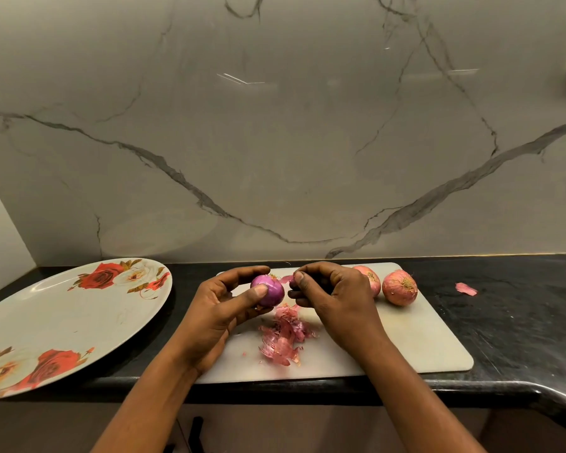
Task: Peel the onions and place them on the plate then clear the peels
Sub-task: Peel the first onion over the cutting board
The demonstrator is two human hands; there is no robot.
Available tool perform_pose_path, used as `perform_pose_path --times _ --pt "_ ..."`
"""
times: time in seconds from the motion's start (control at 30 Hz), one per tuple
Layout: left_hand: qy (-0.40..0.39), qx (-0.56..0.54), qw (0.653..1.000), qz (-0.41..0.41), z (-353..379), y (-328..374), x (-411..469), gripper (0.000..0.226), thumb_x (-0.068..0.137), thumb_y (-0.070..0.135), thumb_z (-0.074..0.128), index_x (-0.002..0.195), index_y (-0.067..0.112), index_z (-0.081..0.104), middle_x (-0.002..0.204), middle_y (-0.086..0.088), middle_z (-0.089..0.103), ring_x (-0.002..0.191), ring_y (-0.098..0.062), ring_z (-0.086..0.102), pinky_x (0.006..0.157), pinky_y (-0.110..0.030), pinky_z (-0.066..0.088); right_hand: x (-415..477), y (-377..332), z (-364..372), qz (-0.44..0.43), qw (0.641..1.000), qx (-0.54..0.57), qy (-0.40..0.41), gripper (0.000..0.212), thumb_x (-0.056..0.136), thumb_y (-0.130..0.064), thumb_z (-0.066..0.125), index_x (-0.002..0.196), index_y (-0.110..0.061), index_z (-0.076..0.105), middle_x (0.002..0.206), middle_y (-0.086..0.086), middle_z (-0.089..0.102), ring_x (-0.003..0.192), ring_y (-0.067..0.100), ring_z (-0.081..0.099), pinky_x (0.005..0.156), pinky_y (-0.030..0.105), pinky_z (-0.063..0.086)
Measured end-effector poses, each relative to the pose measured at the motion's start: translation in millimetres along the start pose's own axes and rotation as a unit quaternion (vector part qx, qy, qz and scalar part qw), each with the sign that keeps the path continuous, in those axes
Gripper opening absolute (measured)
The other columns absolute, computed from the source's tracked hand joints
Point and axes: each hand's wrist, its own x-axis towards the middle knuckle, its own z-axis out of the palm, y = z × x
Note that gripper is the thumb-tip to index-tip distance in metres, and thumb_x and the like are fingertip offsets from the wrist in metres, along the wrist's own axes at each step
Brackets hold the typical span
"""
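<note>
Right hand [337, 297] (peel [287, 278] perhaps between fingers [303, 279])

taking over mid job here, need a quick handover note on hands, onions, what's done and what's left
Left hand grips the nearly peeled onion above the cutting board. Right hand pinches a strip of peel beside it.
Unpeeled, at the board's far right: the right onion and the middle onion, which is partly behind the right hand.
Peel pile lies on the board; a stray peel lies on the counter.
Done: one onion almost peeled.
Left: finish it, peel the other two, move all three to the plate, which holds no onion yet, then clear the peels.
</note>
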Motion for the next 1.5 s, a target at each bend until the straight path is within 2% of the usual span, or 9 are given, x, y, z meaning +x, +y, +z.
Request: perform_pose_path --times 0.13,0.27,0.43,0.53,0.6,0.67,0.9,1.23,1.5 --pt "-0.004 -0.002 1.000 -0.003 -1.7 -0.5 1.4 0.044 0.079 0.007 0.078 0.123 0.012 0.077 0.130 -0.010 0.071 0.120 -0.035 0.071 0.088 -0.038 0.064 1.1 2.5 -1.0 0.005 1.000 -0.015 0.026 0.012 0.100 -0.017 0.071 0.109 -0.013 0.079 0.089 -0.003 0.080 0.083 0.009 0.079 0.078 0.034 0.067" --pt "-0.011 -0.005 1.000 0.001 -4.7 -2.4 2.4 0.049 0.080 0.003 0.077 0.128 0.011 0.073 0.132 -0.011 0.070 0.121 -0.037 0.070 0.093 -0.042 0.063 0.8 3.9 -1.5 0.002 0.999 -0.035 0.035 0.010 0.093 -0.013 0.079 0.102 -0.018 0.082 0.084 -0.005 0.081 0.080 0.009 0.079 0.078 0.037 0.067" --pt "0.000 0.009 1.000 0.007 -3.9 -2.7 2.5 0.055 0.076 0.003 0.082 0.129 0.014 0.072 0.130 -0.007 0.071 0.119 -0.035 0.071 0.096 -0.044 0.062 -0.8 2.3 -1.5 -0.004 0.999 -0.041 0.018 0.025 0.094 -0.006 0.074 0.114 -0.019 0.082 0.102 -0.006 0.081 0.092 0.006 0.078 0.086 0.036 0.066" --pt "0.004 0.012 1.000 0.012 -3.7 -3.1 2.5 0.056 0.076 0.003 0.084 0.130 0.013 0.071 0.130 -0.009 0.071 0.118 -0.035 0.072 0.100 -0.049 0.059 -3.6 -4.2 -1.3 -0.023 0.999 -0.030 -0.012 0.024 0.093 -0.019 0.080 0.117 -0.020 0.081 0.108 -0.008 0.081 0.099 0.002 0.076 0.090 0.029 0.064" --pt "0.002 0.012 1.000 0.013 -3.8 -3.4 2.4 0.058 0.075 0.003 0.085 0.130 0.012 0.071 0.129 -0.009 0.072 0.118 -0.036 0.072 0.103 -0.053 0.057 -5.6 -7.4 -1.3 -0.027 0.999 -0.020 -0.028 0.031 0.089 -0.027 0.085 0.118 -0.019 0.081 0.111 -0.008 0.080 0.101 0.001 0.075 0.091 0.027 0.063" --pt "0.000 0.015 1.000 0.013 -2.9 -2.5 1.6 0.061 0.073 0.004 0.086 0.131 0.012 0.070 0.128 -0.008 0.073 0.117 -0.036 0.072 0.103 -0.054 0.056 -5.7 -8.2 -1.7 -0.031 0.999 -0.025 -0.036 0.034 0.087 -0.029 0.087 0.118 -0.019 0.081 0.111 -0.008 0.080 0.101 0.001 0.076 0.090 0.027 0.063" --pt "-0.009 0.026 1.000 0.012 -0.9 0.3 -0.7 0.063 0.069 0.005 0.087 0.129 0.013 0.071 0.125 -0.006 0.074 0.115 -0.036 0.073 0.102 -0.051 0.057 -1.9 -4.7 -2.6 -0.062 0.994 -0.075 -0.040 0.017 0.094 -0.020 0.080 0.111 -0.020 0.084 0.100 -0.011 0.081 0.095 0.001 0.076 0.087 0.029 0.063" --pt "-0.014 0.020 1.000 0.016 -1.4 1.2 -0.6 0.059 0.072 0.000 0.083 0.128 0.012 0.071 0.125 -0.007 0.074 0.114 -0.035 0.074 0.091 -0.039 0.063 0.9 0.7 -0.8 -0.024 0.997 -0.070 -0.010 0.009 0.095 -0.019 0.077 0.101 -0.021 0.083 0.090 -0.009 0.079 0.086 0.008 0.076 0.084 0.038 0.065" --pt "-0.015 0.017 1.000 0.015 -0.8 1.8 -1.0 0.063 0.072 -0.006 0.082 0.131 0.012 0.069 0.127 -0.008 0.073 0.112 -0.035 0.074 0.090 -0.038 0.064 -1.3 0.4 -1.9 -0.029 0.996 -0.077 -0.017 0.017 0.093 -0.014 0.077 0.107 -0.019 0.084 0.098 -0.010 0.081 0.091 0.001 0.075 0.086 0.028 0.064"
